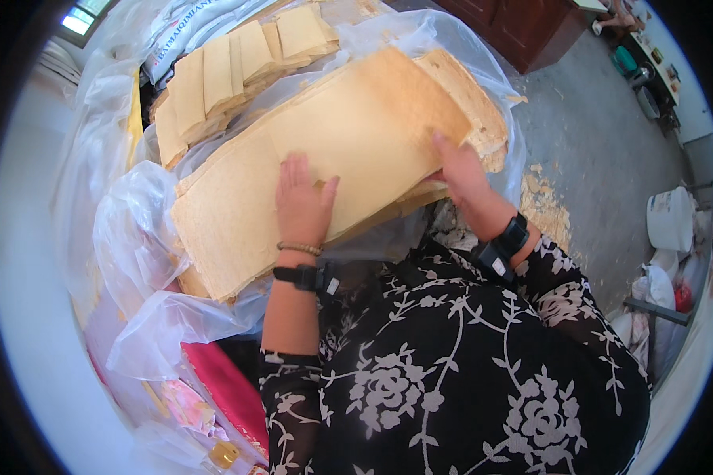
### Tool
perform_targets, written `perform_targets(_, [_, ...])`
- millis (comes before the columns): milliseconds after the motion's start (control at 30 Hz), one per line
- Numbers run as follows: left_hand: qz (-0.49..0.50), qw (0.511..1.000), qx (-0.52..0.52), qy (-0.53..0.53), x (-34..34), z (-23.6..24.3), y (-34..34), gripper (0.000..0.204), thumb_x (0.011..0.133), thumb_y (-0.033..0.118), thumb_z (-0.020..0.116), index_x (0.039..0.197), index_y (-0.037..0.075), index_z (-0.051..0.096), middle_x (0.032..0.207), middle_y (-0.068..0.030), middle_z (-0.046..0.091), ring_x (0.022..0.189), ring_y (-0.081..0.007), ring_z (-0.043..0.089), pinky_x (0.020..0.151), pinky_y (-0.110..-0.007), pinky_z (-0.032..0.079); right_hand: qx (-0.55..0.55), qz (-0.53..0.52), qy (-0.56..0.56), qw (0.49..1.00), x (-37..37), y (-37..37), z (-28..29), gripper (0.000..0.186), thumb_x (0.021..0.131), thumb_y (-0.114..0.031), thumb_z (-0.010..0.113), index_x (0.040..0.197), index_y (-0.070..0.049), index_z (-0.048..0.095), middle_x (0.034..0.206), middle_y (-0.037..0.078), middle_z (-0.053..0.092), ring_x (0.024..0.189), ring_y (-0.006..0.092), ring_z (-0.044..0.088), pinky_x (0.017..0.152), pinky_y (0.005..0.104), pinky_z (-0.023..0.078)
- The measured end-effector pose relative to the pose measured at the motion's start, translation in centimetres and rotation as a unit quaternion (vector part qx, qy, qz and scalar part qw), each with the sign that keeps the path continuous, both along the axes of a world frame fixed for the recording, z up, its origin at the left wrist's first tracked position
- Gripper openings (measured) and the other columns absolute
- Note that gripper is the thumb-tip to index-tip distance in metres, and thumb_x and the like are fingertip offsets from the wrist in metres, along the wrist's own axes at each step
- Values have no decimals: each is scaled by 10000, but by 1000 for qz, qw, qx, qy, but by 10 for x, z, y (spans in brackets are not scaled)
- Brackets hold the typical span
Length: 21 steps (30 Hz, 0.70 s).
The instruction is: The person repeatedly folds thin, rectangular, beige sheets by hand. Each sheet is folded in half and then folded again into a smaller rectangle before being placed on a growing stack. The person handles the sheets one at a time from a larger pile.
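A long stack of thin, tan, flexible sheets (238, 190) lies slantwise in front of me; I cannot tell the material. The top sheet (372, 103) is browner toward its far right end. My left hand (303, 198) rests flat on the stack near its front edge, fingers stretched and thumb out. At the right end, my right hand (461, 170) pinches the edge of the top sheet, thumb above and the other fingers hidden beneath. Slight blur softens the right hand. Rougher-edged sheets (479, 99) stick out beyond the right end.
Behind the stack lies a row of smaller folded tan sheets (238, 63). Clear plastic (139, 222) surrounds the stacks. A dark red cabinet (515, 32) stands at the back right, and a white bucket (669, 218) at far right. Tan scraps (543, 210) litter the grey floor.
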<state>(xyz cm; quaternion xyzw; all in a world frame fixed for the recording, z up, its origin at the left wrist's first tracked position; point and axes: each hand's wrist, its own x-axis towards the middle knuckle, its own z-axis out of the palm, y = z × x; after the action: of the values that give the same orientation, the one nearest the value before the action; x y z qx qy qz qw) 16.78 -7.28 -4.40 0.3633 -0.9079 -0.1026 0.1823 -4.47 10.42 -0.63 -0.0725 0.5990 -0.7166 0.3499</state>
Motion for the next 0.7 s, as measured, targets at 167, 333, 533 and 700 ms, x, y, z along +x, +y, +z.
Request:
perform_targets(167, [72,981,14,181,46,45,-13,599,989,214,688,1488,-59,501,1530,-286,516,1437,-437,478,1207,-475,374,-83,88,382,916,-41,-33,79,298,1092,-239,573,1256,-29,705,1118,113,765,968,208,757,824,308,600])
perform_targets(333, [112,939,39,324,99,70,3,629,958,72,690,1531,-54,462,1567,-257,500,1478,-376,457,1225,-420,347,-74,296,675,672,-32,-51,90,428,969,-92,646,1383,-195,677,1236,107,744,1134,318,711,976,373,552])
perform_targets(533, [14,986,25,161,150,50,21,732,842,-27,735,1533,24,498,1598,-199,492,1508,-378,426,1234,-456,342,-30,493,610,619,-19,-20,18,470,901,-42,664,1336,-214,709,1332,95,710,1179,338,688,1010,413,544])
perform_targets(700, [-168,978,100,79,156,39,21,434,863,66,754,1296,72,717,1364,-141,695,1371,-367,579,1160,-426,423,-75,482,500,715,-28,-2,-12,326,959,-126,666,1278,-145,731,1263,128,734,1125,329,701,978,409,538])
